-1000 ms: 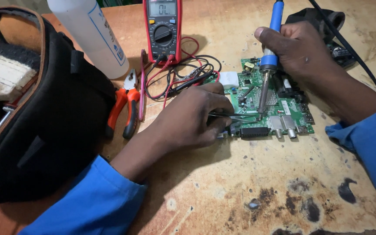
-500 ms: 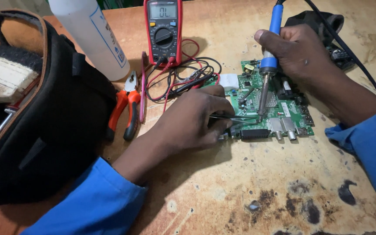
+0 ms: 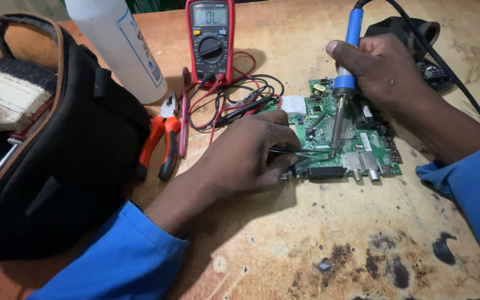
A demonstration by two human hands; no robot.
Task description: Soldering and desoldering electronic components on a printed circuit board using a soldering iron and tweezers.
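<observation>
The right hand (image 3: 384, 72), in the upper right of the frame, has its fingers wrapped tight around the blue grip of a soldering iron (image 3: 341, 94), held like a dagger with the thumb up near the cord end. The iron stands close to upright in the picture, its long axis running top to bottom, cord at the top and tip pointing down onto the green board (image 3: 356, 141) at centre right. That steep hold probably lets the tip land on one small spot while the handle stays clear of the parts around it.

The left hand (image 3: 245, 153), at the centre, rests its heel on the table (image 3: 318, 233) and pinches thin tweezers (image 3: 301, 151) between closed fingers. The tweezers lie nearly level, pointing right, and their tips meet the board just beside the iron's tip, likely steadying a small part there; whether they touch the iron I cannot tell.

The board lies flat, its connectors at the lower edge. Above the left hand sit a red meter (image 3: 211, 39) with tangled leads (image 3: 234, 103), orange pliers (image 3: 162, 141) and a white bottle (image 3: 120, 47); a black bag (image 3: 68, 161) fills the left of the frame
</observation>
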